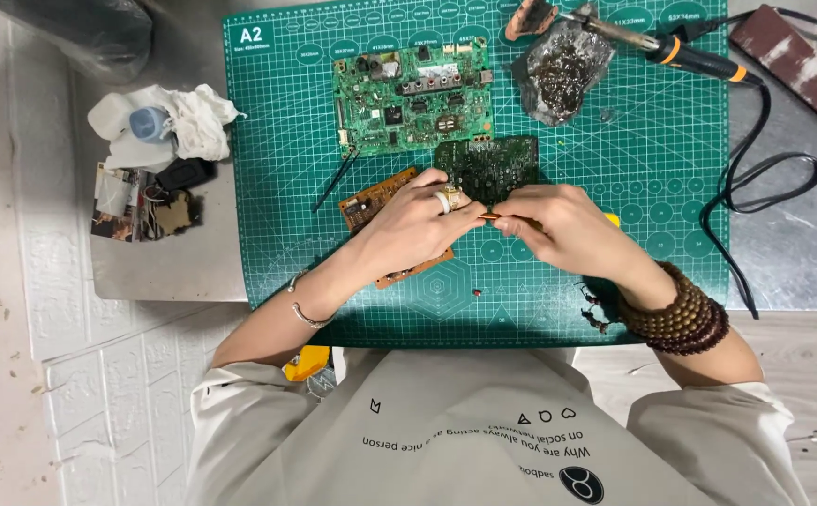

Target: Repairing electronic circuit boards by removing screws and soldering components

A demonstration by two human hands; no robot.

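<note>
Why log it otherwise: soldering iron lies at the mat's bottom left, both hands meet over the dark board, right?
Not quite. The head view shows the soldering iron at the top right of the green cutting mat. The left hand and right hand do meet at the dark board.

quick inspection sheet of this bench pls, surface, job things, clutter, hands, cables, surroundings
surface: green cutting mat on a grey metal table
job's things: dark board, green board, orange board; thin copper-coloured tool between both hands
clutter: rags, small parts, foil with dark scraps
hands: left hand and right hand meet at the tool, over the dark board's near edge
cables: soldering iron with black cord looping off the mat
surroundings: white brick-pattern floor
</note>
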